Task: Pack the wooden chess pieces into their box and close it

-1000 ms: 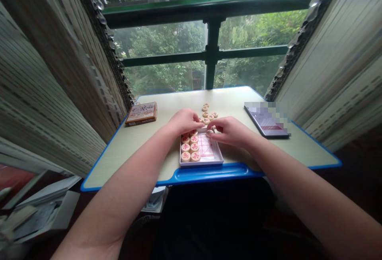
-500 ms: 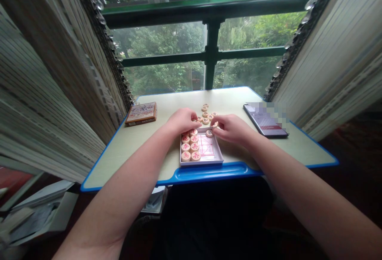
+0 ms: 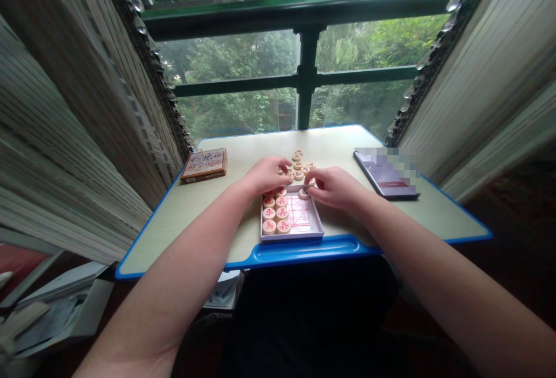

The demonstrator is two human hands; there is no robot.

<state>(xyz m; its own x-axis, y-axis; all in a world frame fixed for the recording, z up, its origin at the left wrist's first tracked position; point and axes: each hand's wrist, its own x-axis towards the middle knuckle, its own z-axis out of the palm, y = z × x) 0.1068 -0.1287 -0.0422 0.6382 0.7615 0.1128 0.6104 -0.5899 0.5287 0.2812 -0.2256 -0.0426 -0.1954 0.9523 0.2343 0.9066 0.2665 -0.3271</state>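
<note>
A shallow white box with a red-lined sheet inside sits near the table's front edge. Several round wooden chess pieces with red characters lie in its left half. My left hand rests at the box's far left corner, fingers curled over a loose piece. At the far right corner, my right hand pinches a piece, with another piece just below it in the box. More loose pieces lie on the table behind the box.
The beige table has a blue rim with a groove at the front. A brown box lid lies at the far left, a phone at the right. Bamboo blinds flank both sides, with a green-framed window behind.
My right hand lifted from the box's far right corner toward the loose pieces and now pinches one. My left hand reached a little farther over the loose pieces.
</note>
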